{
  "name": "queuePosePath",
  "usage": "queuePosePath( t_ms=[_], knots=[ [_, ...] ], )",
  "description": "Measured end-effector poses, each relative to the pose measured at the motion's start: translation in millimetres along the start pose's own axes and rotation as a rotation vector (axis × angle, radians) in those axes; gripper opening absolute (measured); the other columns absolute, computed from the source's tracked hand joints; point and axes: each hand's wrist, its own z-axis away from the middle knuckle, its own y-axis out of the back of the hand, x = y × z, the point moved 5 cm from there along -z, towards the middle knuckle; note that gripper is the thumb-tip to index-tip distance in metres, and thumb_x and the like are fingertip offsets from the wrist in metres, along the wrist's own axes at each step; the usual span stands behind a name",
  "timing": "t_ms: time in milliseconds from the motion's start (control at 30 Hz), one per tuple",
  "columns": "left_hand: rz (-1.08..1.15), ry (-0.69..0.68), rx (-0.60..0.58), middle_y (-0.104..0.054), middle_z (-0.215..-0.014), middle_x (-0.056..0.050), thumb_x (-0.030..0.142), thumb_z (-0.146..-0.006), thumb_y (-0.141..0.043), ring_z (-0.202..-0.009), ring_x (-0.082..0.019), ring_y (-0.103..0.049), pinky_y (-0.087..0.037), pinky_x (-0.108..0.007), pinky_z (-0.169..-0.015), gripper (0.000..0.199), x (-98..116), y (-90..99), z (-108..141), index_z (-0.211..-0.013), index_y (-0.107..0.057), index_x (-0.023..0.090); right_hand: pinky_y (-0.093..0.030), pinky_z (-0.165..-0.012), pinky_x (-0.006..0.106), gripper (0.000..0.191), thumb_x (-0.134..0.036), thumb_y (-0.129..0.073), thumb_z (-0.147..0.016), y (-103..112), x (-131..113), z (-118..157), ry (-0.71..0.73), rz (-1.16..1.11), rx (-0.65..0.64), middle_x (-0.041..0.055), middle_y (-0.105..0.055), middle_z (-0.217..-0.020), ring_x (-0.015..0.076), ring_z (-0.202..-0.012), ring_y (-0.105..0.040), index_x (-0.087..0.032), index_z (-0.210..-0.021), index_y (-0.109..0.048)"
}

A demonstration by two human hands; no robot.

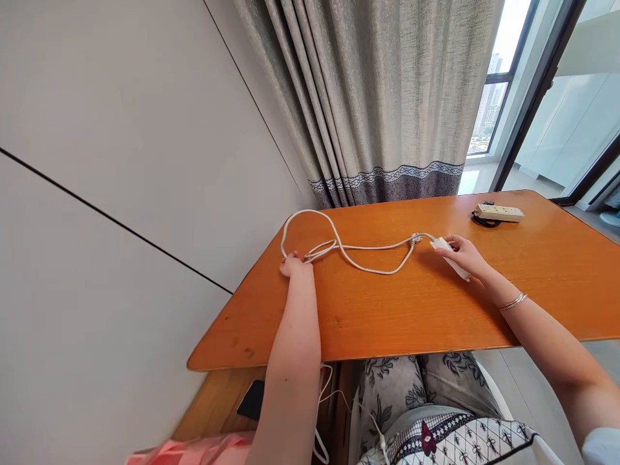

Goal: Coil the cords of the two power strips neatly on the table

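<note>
My right hand (pixel 462 254) is closed around a white power strip (pixel 454 261), holding it tilted over the right half of the table. Its white cord (pixel 380 271) leaves the far end, passes through a small tangle (pixel 415 238), and spreads leftward in wide loops. At the left end of those loops, my left hand (pixel 292 263) has its fingers closed on the cord. The forearm and the back of the hand partly hide this grip.
A cream power strip (pixel 500 213) with a bundled black cord (pixel 485 223) lies at the back right of the orange-brown wooden table (pixel 378 316). A grey curtain (pixel 387 97) hangs behind, with a wall at left. Below the edge are a dark phone (pixel 252 400) and white cables (pixel 320 439).
</note>
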Motion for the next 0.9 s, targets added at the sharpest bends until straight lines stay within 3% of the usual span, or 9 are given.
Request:
queuePosePath(
  t_ms=[67, 200, 333, 400, 500, 567, 633, 733, 900],
  knots=[
    [-0.053, -0.041, -0.006, -0.062, -0.110, -0.010, 0.014, -0.097, -0.054, -0.098, -0.021, -0.068, -0.059, -0.032, -0.066, 0.017, 1, -0.6, -2, -0.111, -0.055, 0.023, -0.046, -0.067, 0.031, 0.062, -0.063, -0.076, -0.069, 0, 0, 0, 0.005, 0.013, -0.005, 0.0104, -0.074, -0.096, 0.0216, -0.080, -0.064, -0.015, -0.108, -0.069],
    [-0.185, -0.210, -0.072, -0.064, -0.125, -0.010, 0.037, -0.097, -0.064, -0.107, -0.023, -0.065, -0.059, -0.043, -0.089, 0.036, 8, -6.5, 7, -0.126, -0.061, 0.016, -0.047, -0.068, 0.031, 0.062, -0.065, -0.076, -0.069, 3, 0, 0, 0.001, -0.023, 0.010, 0.0101, -0.074, -0.096, 0.0219, -0.080, -0.064, -0.016, -0.108, -0.068],
    [-0.311, -0.498, -0.160, -0.047, -0.147, -0.014, 0.007, -0.083, -0.072, -0.145, -0.032, -0.035, -0.032, -0.056, -0.119, 0.023, 22, -15.6, 39, -0.102, -0.063, 0.015, -0.048, -0.070, 0.032, 0.063, -0.067, -0.074, -0.070, 4, 1, 0, 0.002, -0.062, 0.034, 0.0104, -0.074, -0.097, 0.0230, -0.084, -0.065, -0.017, -0.108, -0.067],
    [-0.362, -0.646, -0.320, -0.049, -0.145, -0.012, -0.003, -0.076, -0.071, -0.147, -0.028, -0.033, -0.023, -0.049, -0.124, 0.026, 22, -27.5, 65, -0.091, -0.062, 0.017, -0.049, -0.072, 0.033, 0.063, -0.067, -0.075, -0.071, 4, 2, -1, 0.004, -0.076, 0.042, 0.0105, -0.074, -0.096, 0.0237, -0.086, -0.065, -0.017, -0.109, -0.067],
    [-0.464, -0.751, -0.700, -0.069, -0.102, -0.006, 0.003, -0.074, -0.074, -0.109, -0.024, -0.063, -0.042, -0.038, -0.109, 0.019, 3, -47.9, 112, -0.078, -0.066, 0.020, -0.050, -0.074, 0.034, 0.063, -0.066, -0.074, -0.072, 4, 3, -1, 0.012, -0.085, 0.041, 0.0107, -0.074, -0.096, 0.0245, -0.088, -0.066, -0.016, -0.110, -0.067],
    [-0.708, -0.896, -1.221, -0.069, -0.099, -0.006, 0.017, -0.074, -0.080, -0.101, -0.025, -0.065, -0.046, -0.039, -0.101, 0.015, -25, -60.2, 158, -0.085, -0.070, 0.022, -0.050, -0.076, 0.035, 0.063, -0.066, -0.073, -0.073, 5, 4, -2, 0.016, -0.073, 0.045, 0.0110, -0.074, -0.099, 0.0250, -0.090, -0.066, -0.017, -0.112, -0.067],
    [-0.902, -0.953, -1.545, -0.069, -0.104, -0.007, 0.034, -0.067, -0.088, -0.099, -0.027, -0.065, -0.049, -0.038, -0.094, 0.028, -51, -57.0, 192, -0.088, -0.072, 0.024, -0.051, -0.078, 0.036, 0.063, -0.066, -0.072, -0.074, 6, 4, -3, 0.022, -0.050, 0.050, 0.0113, -0.074, -0.101, 0.0255, -0.091, -0.067, -0.017, -0.113, -0.067],
    [-1.066, -0.968, -1.668, -0.068, -0.104, -0.007, 0.040, -0.066, -0.087, -0.093, -0.026, -0.066, -0.050, -0.035, -0.084, 0.037, -69, -49.0, 216, -0.096, -0.073, 0.025, -0.051, -0.082, 0.038, 0.063, -0.064, -0.073, -0.073, 10, 7, -5, 0.030, -0.007, 0.068, 0.0126, -0.075, -0.105, 0.0263, -0.094, -0.067, -0.017, -0.114, -0.067],
    [-1.186, -0.958, -1.680, -0.064, -0.075, -0.003, 0.022, -0.079, -0.069, -0.070, -0.021, -0.059, -0.042, -0.030, -0.066, 0.005, -66, -46.3, 218, -0.075, -0.066, 0.025, -0.051, -0.088, 0.040, 0.064, -0.064, -0.075, -0.071, 14, 11, -9, 0.031, 0.043, 0.103, 0.0139, -0.074, -0.116, 0.0279, -0.101, -0.068, -0.018, -0.116, -0.066]
  ],
)
